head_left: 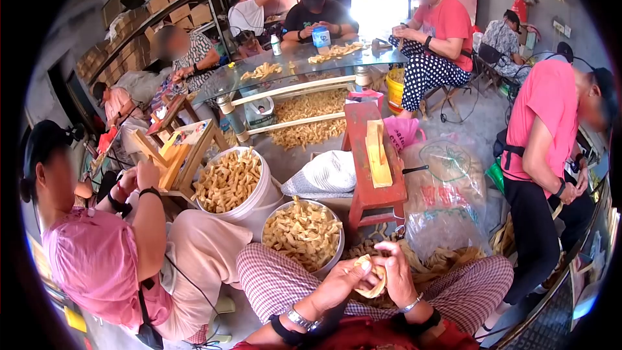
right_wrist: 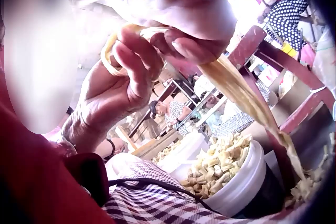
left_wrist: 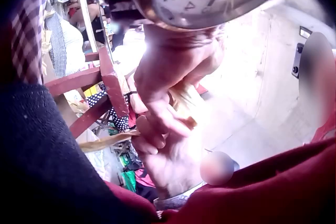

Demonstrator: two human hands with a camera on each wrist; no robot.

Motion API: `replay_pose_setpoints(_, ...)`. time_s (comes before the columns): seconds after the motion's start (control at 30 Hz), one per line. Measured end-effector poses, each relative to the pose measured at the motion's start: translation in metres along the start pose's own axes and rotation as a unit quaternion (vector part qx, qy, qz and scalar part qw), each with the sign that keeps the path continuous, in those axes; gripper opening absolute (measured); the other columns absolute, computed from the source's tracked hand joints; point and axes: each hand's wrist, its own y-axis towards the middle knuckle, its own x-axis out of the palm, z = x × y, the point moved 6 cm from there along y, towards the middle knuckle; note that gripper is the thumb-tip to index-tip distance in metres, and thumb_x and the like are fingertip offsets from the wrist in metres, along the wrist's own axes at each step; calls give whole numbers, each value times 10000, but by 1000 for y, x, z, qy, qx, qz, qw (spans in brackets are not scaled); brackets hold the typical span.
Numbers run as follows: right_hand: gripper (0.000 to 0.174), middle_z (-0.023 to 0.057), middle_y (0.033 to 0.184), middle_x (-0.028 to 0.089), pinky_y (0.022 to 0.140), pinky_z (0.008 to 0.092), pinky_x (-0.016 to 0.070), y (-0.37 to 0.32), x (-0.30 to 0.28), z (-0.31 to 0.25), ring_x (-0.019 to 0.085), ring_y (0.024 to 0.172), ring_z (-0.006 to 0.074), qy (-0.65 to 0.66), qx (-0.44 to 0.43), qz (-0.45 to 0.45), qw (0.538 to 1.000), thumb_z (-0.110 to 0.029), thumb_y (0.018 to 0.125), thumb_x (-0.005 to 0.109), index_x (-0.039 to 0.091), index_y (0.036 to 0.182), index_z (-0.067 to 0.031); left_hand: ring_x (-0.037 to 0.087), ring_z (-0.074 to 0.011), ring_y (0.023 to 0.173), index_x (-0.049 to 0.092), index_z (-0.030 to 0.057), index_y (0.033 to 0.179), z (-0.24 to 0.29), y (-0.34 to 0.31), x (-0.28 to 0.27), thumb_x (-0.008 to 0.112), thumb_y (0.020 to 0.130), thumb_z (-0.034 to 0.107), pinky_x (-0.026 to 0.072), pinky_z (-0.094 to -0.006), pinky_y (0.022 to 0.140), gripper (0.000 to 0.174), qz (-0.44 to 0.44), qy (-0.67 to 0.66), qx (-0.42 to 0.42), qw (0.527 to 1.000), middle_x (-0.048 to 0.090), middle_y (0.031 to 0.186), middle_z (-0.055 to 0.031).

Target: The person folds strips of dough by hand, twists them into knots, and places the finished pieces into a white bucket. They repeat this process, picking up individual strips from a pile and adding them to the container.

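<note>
Both hands are together above the lap in the head view. A pale yellow flexible strip (head_left: 378, 287), which looks like tofu skin, runs between them. My left hand (head_left: 342, 287), with a watch at its wrist, pinches the strip. My right hand (head_left: 400, 277) grips it from the other side, fingers bent. In the right wrist view the strip (right_wrist: 239, 90) makes a loop around the left hand's fingers, and its long tail hangs below the right hand (right_wrist: 184, 22). Seen from the left wrist, the fingers of both hands meet closely over the strip (left_wrist: 186, 103).
Ahead of the lap stands a tub (head_left: 339, 246) of knotted yellow pieces, with a white bucket (head_left: 258, 181) of more behind it. A red stool (head_left: 355, 155) bears folded strips (head_left: 378, 162). Loose strips (head_left: 447, 259) lie beyond the right knee. Several people sit around a glass table (head_left: 304, 68).
</note>
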Motion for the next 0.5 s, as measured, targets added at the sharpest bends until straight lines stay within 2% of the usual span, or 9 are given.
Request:
replay_pose_setpoints(0.03,512,83,922,562,754,307,456,3,1,-23,555,830,183,-77,-122,0,989,-459,974,345,533,1026,14,605,-169,734,562,-19,1133,2,0,4,414,988,331,517,-292,727,407,-24,-64,-14,998,611,877,-82)
replay_pose_setpoints(0.07,523,69,877,561,700,294,450,2,-1,-19,544,772,164,-49,-76,-9,996,-473,972,342,542,995,9,605,-172,724,563,-22,1130,3,0,8,422,985,328,523,-301,725,404,-49,-128,-28,990,609,851,-82)
replay_pose_setpoints(0.13,550,41,788,559,592,267,438,-6,-9,-5,521,654,128,7,18,-25,999,-502,969,335,560,934,-1,604,-173,740,556,-46,1126,5,2,9,443,975,325,534,-343,741,416,-67,-159,-34,984,588,835,-69)
replay_pose_setpoints(0.17,528,5,689,535,495,241,382,-5,-16,5,455,549,84,10,-11,-8,1000,-498,968,357,564,879,-20,600,-171,739,555,-50,1125,4,3,5,445,974,325,534,-354,752,419,-75,-174,-36,981,584,830,-65)
replay_pose_setpoints(0.27,393,11,673,539,522,246,404,-10,-39,3,472,567,88,-54,-25,41,997,-360,969,444,561,784,-34,554,-153,724,558,-62,1114,12,-2,-4,458,967,326,528,-394,783,427,-51,-214,-36,975,549,826,-57)
replay_pose_setpoints(0.33,249,32,675,573,529,249,400,-14,-67,14,495,575,92,-65,36,115,991,-179,920,458,564,760,-21,516,-149,723,568,-71,1094,16,-5,-17,464,962,329,525,-408,766,434,-15,-231,-14,973,542,860,-78)
replay_pose_setpoints(0.4,204,31,662,559,521,253,392,-13,-68,3,496,568,92,-148,-3,68,987,-167,903,498,583,805,-9,554,-155,750,578,-67,1074,15,-1,-21,467,962,325,537,-404,746,422,-31,-248,-7,968,557,895,-92)
replay_pose_setpoints(0.47,169,28,656,547,524,262,394,-8,-56,-2,497,563,94,-145,-4,7,989,-154,879,550,589,829,3,562,-154,743,579,-65,1068,16,5,-28,469,961,328,542,-404,742,422,-15,-246,10,969,560,901,-96)
replay_pose_setpoints(0.5,161,24,648,529,508,259,406,-8,-51,9,495,562,88,-138,44,-20,989,-151,882,572,585,856,7,553,-151,709,574,-65,1079,29,5,-22,466,961,345,550,-397,724,440,48,-194,10,980,556,891,-94)
